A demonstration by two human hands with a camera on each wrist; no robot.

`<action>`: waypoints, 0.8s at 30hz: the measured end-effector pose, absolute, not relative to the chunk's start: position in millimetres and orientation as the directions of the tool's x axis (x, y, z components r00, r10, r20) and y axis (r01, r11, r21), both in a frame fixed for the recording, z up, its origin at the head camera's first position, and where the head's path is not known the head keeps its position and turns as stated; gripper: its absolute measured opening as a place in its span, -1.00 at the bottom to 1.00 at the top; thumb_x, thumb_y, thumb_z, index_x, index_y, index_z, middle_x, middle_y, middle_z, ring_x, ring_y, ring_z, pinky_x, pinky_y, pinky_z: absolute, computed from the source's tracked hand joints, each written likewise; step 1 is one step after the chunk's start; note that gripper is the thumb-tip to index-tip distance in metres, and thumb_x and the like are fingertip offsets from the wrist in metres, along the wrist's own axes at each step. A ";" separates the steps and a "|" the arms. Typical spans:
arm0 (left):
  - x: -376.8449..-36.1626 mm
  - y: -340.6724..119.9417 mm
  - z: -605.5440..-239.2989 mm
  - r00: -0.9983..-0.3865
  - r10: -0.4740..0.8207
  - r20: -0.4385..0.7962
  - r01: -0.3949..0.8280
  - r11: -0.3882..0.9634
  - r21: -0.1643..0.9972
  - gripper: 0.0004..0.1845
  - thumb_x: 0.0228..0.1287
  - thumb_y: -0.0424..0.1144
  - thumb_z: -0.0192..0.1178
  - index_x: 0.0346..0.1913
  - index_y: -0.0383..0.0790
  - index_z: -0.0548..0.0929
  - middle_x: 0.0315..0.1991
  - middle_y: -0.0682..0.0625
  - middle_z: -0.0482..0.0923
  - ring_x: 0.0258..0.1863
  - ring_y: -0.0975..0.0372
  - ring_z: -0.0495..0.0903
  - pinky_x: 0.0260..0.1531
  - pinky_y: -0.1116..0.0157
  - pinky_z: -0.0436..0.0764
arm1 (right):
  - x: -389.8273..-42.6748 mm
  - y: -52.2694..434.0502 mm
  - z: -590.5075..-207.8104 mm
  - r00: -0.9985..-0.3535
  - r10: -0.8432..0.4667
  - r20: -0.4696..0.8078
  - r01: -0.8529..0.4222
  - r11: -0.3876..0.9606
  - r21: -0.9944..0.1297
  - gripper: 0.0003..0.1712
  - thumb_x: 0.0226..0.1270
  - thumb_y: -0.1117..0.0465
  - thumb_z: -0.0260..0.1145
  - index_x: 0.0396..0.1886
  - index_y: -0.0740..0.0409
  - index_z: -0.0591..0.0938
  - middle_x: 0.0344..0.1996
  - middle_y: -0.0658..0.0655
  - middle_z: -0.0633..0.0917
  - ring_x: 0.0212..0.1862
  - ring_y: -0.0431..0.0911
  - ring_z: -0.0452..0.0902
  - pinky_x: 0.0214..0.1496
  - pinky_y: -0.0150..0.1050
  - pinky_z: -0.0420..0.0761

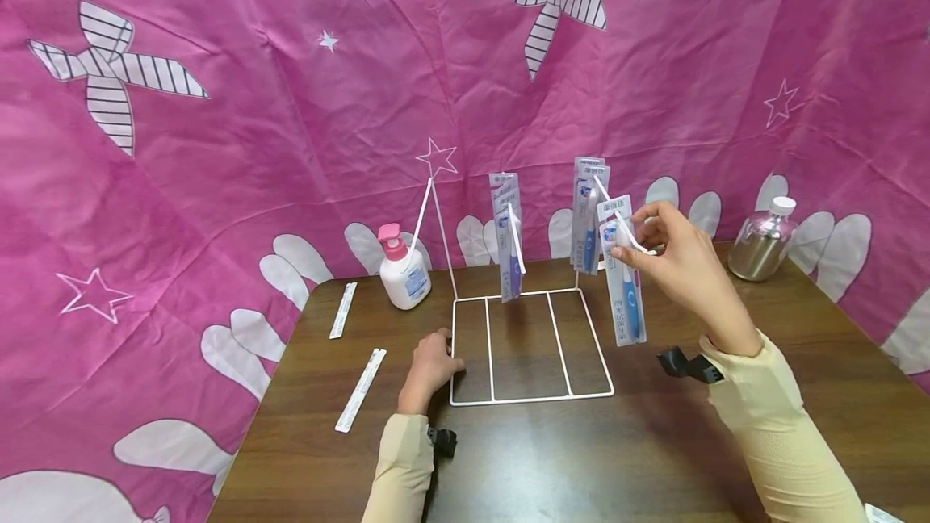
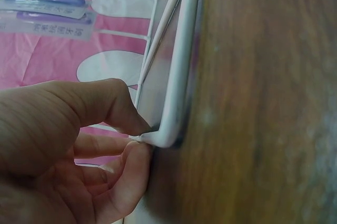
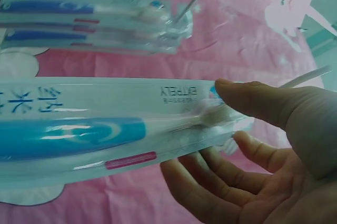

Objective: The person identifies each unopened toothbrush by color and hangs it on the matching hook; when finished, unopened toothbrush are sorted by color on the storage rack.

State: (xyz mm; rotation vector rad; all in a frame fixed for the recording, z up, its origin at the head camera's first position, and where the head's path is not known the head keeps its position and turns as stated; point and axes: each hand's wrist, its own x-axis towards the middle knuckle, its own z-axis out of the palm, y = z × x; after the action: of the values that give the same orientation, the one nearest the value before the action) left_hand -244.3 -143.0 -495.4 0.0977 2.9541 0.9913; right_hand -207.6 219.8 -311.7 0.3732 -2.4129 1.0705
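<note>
A white wire display rack point(image 1: 530, 399) stands on the wooden table. My left hand point(image 1: 431, 363) pinches the left side of its base; the left wrist view shows thumb and fingers on the wire near a bent corner. My right hand point(image 1: 672, 253) pinches the upper part of a packaged blue toothbrush point(image 1: 625, 305) between thumb and fingers, beside the front end of the rack's right prong. Further back on that prong hang more packaged blue toothbrushes point(image 1: 587, 220). Packaged purple toothbrushes point(image 1: 506, 240) hang on the middle prong. The left prong is bare.
Left of the rack stands a white pump bottle point(image 1: 404, 281) with a pink top. A silvery bottle point(image 1: 759, 244) with a white cap stands at the back right. Two narrow white strips, one farther point(image 1: 343, 311) and one nearer point(image 1: 361, 390), lie on the left. Behind hangs a pink cloth point(image 1: 291, 144).
</note>
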 end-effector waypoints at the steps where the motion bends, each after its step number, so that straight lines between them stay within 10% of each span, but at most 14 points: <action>1: -244.4 -142.8 -495.4 -0.998 0.067 -0.001 0.053 0.797 0.602 -0.52 -0.09 -0.37 0.49 -0.04 -0.39 0.59 -0.43 -0.05 0.50 -0.42 0.06 0.50 -0.37 0.11 0.52 | -212.8 219.2 -312.1 -0.852 -0.052 0.521 -0.422 0.656 -0.626 -0.50 0.18 0.24 0.54 -0.01 0.27 0.47 -0.32 0.25 0.72 -0.28 -0.15 0.60 -0.27 -0.44 0.43; 10: -242.0 -143.3 -494.7 -0.998 0.067 -0.001 0.052 0.795 0.604 -0.49 -0.09 -0.38 0.48 0.00 -0.42 0.59 -0.43 -0.06 0.52 -0.41 0.06 0.51 -0.34 0.09 0.54 | -252.3 210.2 -318.6 -0.811 -0.018 0.584 -0.459 0.640 -0.617 -0.48 0.19 0.22 0.54 0.00 0.33 0.47 -0.31 0.38 0.72 -0.26 0.18 0.69 -0.28 -0.44 0.46; 24: -243.2 -143.3 -496.3 -0.998 0.064 -0.012 0.044 0.798 0.601 -0.45 -0.09 -0.38 0.49 0.04 -0.42 0.59 -0.41 -0.06 0.53 -0.40 0.06 0.52 -0.32 0.08 0.55 | -268.9 201.4 -332.1 -0.740 0.081 0.668 -0.456 0.670 -0.586 -0.51 0.18 0.23 0.54 -0.05 0.37 0.50 -0.37 0.35 0.69 -0.31 0.18 0.65 -0.24 -0.08 0.46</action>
State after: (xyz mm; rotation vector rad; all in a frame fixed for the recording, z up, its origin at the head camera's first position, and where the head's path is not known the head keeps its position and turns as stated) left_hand -243.2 -143.3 -496.3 0.0880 2.9482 0.9851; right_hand -268.9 201.4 -332.1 0.2879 -2.2003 1.0160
